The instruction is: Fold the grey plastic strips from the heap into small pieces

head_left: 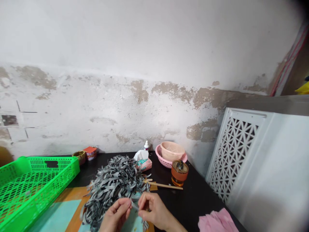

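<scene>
Low in the head view, a short grey strip (134, 205) stretches between my two hands. My left hand (116, 213) pinches one end of it between thumb and forefinger. Curled inward on the other side, my right hand (154, 210) has its fingers closed at the strip's other end; its exact grip is partly hidden. Just behind and left of the hands lies a large heap of grey strips (113, 180), loosely tangled. Wooden sticks (165, 185) lie at the heap's right edge. Under my hands is a light blue-green sheet (132, 222) edged with brown tape.
A green plastic crate (70, 176) stands at left. Along the back are a tape roll (79, 157), a red-topped can (90, 153), a tissue box (145, 165), a white bottle (146, 145) and pink baskets (172, 151). An amber jar (179, 174) and pink cloth (218, 221) are at right.
</scene>
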Motion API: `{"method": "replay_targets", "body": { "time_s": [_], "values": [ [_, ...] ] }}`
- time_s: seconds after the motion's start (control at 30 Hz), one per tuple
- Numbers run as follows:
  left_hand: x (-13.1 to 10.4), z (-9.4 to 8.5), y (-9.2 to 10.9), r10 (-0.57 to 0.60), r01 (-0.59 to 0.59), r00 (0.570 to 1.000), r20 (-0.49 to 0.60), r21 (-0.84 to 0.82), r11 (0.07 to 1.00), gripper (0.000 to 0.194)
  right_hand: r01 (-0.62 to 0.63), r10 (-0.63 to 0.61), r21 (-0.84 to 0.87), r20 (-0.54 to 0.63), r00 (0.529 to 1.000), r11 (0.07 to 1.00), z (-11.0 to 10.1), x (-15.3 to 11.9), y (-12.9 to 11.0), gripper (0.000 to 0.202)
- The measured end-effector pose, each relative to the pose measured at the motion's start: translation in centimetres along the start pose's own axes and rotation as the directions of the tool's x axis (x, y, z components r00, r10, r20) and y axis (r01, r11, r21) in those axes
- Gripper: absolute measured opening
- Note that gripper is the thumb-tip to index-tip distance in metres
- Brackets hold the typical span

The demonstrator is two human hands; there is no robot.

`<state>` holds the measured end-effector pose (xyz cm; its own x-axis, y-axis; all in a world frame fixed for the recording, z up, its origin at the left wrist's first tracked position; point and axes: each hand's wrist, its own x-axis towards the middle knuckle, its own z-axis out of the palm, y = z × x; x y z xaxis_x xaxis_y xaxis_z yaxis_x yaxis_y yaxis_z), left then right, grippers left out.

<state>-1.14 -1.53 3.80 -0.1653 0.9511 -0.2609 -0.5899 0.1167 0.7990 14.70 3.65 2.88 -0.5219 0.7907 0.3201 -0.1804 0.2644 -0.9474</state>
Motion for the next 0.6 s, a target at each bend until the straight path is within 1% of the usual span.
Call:
{"method": "replay_targets", "body": {
  "time_s": [0.1,0.17,0.23,0.33,0.4,0.43,0.5,0.6],
  "values": [
    [-0.2,0.3,-0.2,0.021,-0.022,1.000,0.015,0.077,0.997,0.028,-0.072,0.071,0.036,0.023,0.997,0.997,0.1,-0.1,0.1,0.011],
    [-0.2,0.5,-0.5,0.046,-0.048,0.999,0.021,0.114,0.992,0.030,-0.120,0.120,0.071,0.008,0.993,0.990,0.3,0.0,0.2,0.017],
    [-0.1,0.7,-0.8,0.093,-0.097,0.995,0.036,0.134,0.986,0.032,-0.164,0.168,0.125,-0.014,0.986,0.978,0.5,0.2,0.3,0.026],
    [0.2,0.7,-1.2,0.120,-0.133,0.989,0.092,0.148,0.980,0.033,-0.195,0.212,0.222,-0.054,0.976,0.955,0.8,0.6,0.9,0.035],
    [0.3,0.6,-1.3,0.088,-0.100,0.991,0.102,0.122,0.987,0.032,-0.186,0.217,0.260,-0.098,0.971,0.947,0.8,0.9,1.3,0.040],
    [0.4,0.5,-1.3,0.063,-0.070,0.994,0.086,0.091,0.993,0.031,-0.175,0.213,0.263,-0.124,0.969,0.949,0.8,1.0,1.4,0.041],
    [0.6,0.1,-1.4,0.018,-0.018,0.999,0.030,0.002,1.000,0.031,-0.166,0.208,0.250,-0.151,0.966,0.954,0.6,1.1,1.4,0.040],
    [1.0,-0.3,-1.5,-0.029,0.026,0.999,-0.039,-0.085,0.996,0.028,-0.179,0.217,0.236,-0.148,0.965,0.955,0.3,0.9,0.7,0.034]
  ]
}}
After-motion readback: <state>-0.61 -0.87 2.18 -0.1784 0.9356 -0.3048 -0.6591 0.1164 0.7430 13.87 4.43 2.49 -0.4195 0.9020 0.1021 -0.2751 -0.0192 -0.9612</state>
